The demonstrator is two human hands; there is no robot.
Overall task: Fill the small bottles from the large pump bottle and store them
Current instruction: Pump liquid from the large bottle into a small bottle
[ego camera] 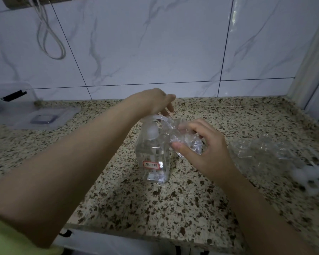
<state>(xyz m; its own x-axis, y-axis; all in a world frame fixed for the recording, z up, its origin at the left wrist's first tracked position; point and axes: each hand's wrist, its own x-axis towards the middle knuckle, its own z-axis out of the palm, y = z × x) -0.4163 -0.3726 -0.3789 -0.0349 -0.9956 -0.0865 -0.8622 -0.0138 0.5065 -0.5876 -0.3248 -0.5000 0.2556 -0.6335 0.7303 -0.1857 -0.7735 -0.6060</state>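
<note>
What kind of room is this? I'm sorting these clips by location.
Probably a home kitchen or a utility corner: a speckled granite countertop meets a wall of marble-look tiles, and a clear storage box sits at the back. No sink or stove shows, so I can't be sure.

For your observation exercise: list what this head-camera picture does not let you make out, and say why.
- Pump head of the large pump bottle: covered by the left hand.
- Liquid level in the small bottle: clear plastic, right hand over it.
- Number of empty bottles at right: blurred.
- Storage box: cut off by left edge.
</note>
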